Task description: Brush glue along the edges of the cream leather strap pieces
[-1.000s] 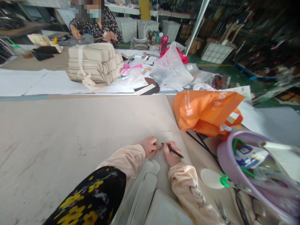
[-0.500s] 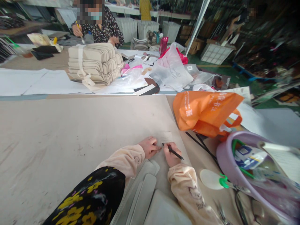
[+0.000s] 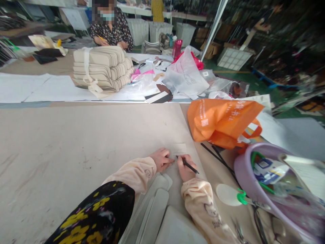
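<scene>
My right hand is closed on a thin black pen, its tip resting on a small pale card that lies on the big beige sheet. Just to the left, my left hand rests with curled fingers pressing down beside the card; nothing shows inside them. Pale strip-shaped pieces lie under my forearms near the bottom edge.
An orange bag sits to the right, with black sticks and a lilac basin full of odds and ends. A tied stack of beige pieces and plastic bags lie farther back. A person works across the far table.
My hands have stayed almost still; the pen tip has shifted only slightly on the card. The person across the table has lowered their hands.
</scene>
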`<state>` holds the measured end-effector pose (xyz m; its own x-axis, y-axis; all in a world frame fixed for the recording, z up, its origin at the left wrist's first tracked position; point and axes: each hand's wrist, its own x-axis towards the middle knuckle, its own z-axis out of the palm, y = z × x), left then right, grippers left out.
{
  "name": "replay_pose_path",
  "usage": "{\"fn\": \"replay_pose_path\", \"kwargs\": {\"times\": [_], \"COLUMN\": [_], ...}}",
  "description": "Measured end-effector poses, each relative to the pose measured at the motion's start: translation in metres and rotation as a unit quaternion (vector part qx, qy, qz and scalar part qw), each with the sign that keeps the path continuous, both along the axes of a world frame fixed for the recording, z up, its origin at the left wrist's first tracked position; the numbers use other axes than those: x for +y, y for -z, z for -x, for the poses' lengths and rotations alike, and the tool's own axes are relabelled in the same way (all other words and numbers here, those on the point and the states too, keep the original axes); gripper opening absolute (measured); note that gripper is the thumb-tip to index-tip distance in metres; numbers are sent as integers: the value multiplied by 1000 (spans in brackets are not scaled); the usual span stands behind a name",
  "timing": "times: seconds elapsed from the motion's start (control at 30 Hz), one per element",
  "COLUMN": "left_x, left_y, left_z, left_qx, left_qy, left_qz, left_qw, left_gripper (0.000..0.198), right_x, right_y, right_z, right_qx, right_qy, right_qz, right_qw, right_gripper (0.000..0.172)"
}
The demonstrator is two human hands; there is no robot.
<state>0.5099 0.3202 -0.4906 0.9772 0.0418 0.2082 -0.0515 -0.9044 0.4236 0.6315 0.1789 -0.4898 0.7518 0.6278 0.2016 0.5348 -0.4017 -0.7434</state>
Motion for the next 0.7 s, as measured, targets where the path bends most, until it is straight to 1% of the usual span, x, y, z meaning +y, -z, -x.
{"fn": "replay_pose_path", "kwargs": {"times": [0.17, 0.27, 0.37, 0.43, 0.5, 0.57, 0.6, 0.67, 0.7], "left_x": [0, 1, 2, 2, 2, 2, 2, 3, 4], "left_y": [2, 3, 5, 6, 8, 9, 9, 8, 6], "left_z": [0, 0, 0, 0, 0, 0, -1, -2, -3], "left_qx": [-6, -13, -12, -19, -32, -45, -49, -49, -39], "left_qy": [1, 1, 4, 7, 8, 5, 4, 1, -6], "left_qz": [-2, 0, 9, 16, 22, 28, 32, 41, 53], "left_qw": [1000, 1000, 1000, 1000, 999, 999, 998, 998, 998], "left_gripper": [33, 33, 32, 32, 32, 31, 31, 31, 30], "right_x": [0, 1, -1, -8, -24, -47, -61, -89, -102], "right_y": [-1, 0, 0, -1, -3, -4, -3, -1, -1], "right_z": [0, 2, -1, -7, -17, -25, -28, -31, -30], "right_qx": [-7, 1, 42, 25, -34, -82, -94, -128, -143], "right_qy": [4, 0, 9, -8, -39, -73, -88, -127, -133], "right_qz": [0, -8, -37, -62, -74, -61, -45, 3, 21], "right_qw": [1000, 1000, 998, 998, 996, 992, 991, 984, 981], "right_gripper": [30, 32, 34, 32, 27, 24, 30, 50, 58]}}
